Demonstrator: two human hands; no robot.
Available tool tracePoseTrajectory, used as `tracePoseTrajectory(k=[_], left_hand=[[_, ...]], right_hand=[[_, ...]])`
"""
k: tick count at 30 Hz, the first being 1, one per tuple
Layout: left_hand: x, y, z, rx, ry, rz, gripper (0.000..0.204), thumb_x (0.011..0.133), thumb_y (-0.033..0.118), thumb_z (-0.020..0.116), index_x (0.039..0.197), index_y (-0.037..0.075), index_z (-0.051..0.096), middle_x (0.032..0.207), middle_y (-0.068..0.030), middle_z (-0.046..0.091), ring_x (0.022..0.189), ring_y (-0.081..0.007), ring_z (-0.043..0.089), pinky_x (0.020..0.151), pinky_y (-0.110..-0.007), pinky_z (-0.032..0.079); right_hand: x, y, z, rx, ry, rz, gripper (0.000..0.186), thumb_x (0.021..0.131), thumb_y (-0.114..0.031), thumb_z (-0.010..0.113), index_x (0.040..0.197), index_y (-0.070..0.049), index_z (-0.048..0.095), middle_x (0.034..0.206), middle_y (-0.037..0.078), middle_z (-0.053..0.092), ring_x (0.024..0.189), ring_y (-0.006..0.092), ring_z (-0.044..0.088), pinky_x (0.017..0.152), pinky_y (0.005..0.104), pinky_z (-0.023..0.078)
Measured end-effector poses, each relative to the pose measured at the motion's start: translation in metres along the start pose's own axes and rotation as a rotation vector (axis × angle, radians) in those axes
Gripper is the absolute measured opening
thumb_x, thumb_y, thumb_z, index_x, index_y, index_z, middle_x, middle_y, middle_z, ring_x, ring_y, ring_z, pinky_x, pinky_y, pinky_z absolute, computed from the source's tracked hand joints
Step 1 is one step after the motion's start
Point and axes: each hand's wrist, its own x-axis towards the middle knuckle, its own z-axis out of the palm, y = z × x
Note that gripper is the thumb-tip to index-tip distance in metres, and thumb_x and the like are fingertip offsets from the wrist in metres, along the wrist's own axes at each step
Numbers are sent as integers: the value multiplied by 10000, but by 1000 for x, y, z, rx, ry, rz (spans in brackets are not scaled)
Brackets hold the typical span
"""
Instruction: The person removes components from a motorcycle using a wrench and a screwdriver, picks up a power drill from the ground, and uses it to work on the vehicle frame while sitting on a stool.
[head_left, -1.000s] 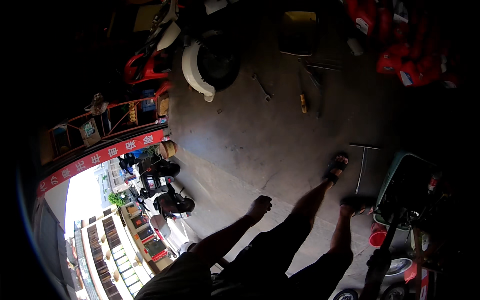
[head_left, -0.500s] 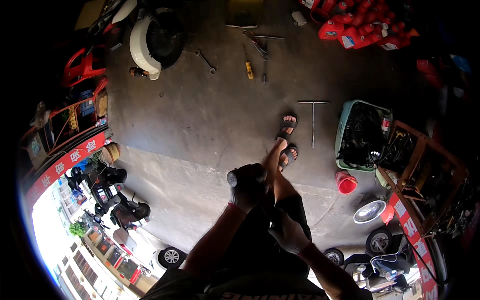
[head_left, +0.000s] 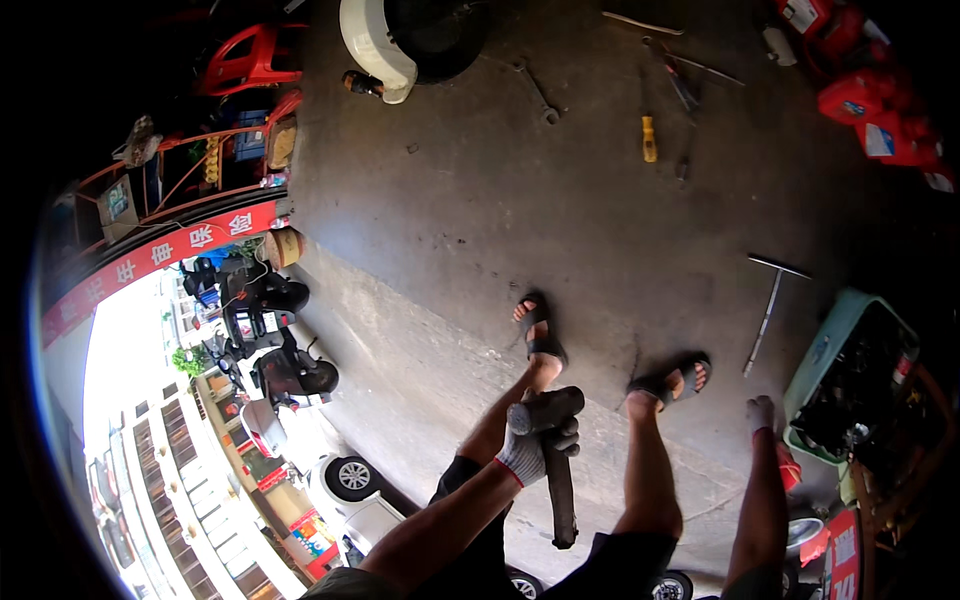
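My left hand [head_left: 524, 450], in a grey knit glove, is closed round a hammer just below its head. The hammer [head_left: 562, 500] has a thick, dark, blunt head, and its handle points down toward my body. Out to the right, my gloved right hand [head_left: 761, 412] hangs apart from the hammer, its fingers loosely extended and nothing visible in them. Nearest to that hand lie a T-handle wrench [head_left: 768, 318] on the floor and a green tub [head_left: 812, 365] filled with dark parts.
A yellow-handled screwdriver [head_left: 649, 140], a combination wrench [head_left: 540, 95] and pliers [head_left: 682, 85] lie on the concrete farther off. A wheel with a white fender [head_left: 375, 45] is at the far left. Red jugs [head_left: 870, 110] crowd the far right; scooters [head_left: 275, 370] stand outside at left.
My right hand has let go of the hammer handle and swung out right. My left hand keeps the hammer. My feet have moved apart, and the view has turned and shifted left.
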Motion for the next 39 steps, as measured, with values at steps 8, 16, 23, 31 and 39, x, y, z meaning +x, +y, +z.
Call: tracePoseTrajectory(k=[8, 16, 23, 31, 39], left_hand=[[30, 78, -57, -13, 107, 1, 550, 936, 643, 335, 1038, 147, 550, 670, -11, 511, 521, -121, 437, 551, -278, 377], [8, 112, -64, 6, 120, 31, 199, 937, 355, 540, 909, 162, 501, 641, 41, 441, 515, -88, 434, 537, -258, 366], [0, 155, -74, 50, 200, 68, 235, 938, 367, 545, 854, 156, 482, 631, 38, 433, 481, -85, 417, 506, -261, 358], [15, 163, -102, -56, 92, -48, 417, 941, 561, 413, 922, 157, 517, 643, 20, 505, 486, -99, 435, 529, -257, 361], [8, 135, -86, -205, 85, -50, 159, 933, 303, 497, 959, 148, 520, 656, -16, 496, 504, -137, 448, 523, -282, 364]], right_hand=[[158, -52, 108, -163, 227, 188, 229, 837, -205, 570, 980, -28, 598, 844, 126, 655, 707, 259, 631, 633, 387, 499], [44, -33, 177, -132, 116, -21, 240, 837, -147, 527, 1023, -4, 577, 880, 149, 635, 777, 285, 607, 701, 377, 488], [113, -82, 195, 517, -202, 317, 358, 782, -254, 592, 984, 42, 594, 878, 158, 611, 755, 260, 599, 634, 417, 496], [130, -192, 179, 10, 254, 274, 231, 841, -195, 512, 1005, -53, 592, 812, 129, 617, 659, 261, 630, 536, 456, 481], [-28, -190, 265, 827, 314, 120, 188, 924, -304, 522, 970, -123, 543, 667, 50, 529, 500, 191, 493, 460, 314, 420]])
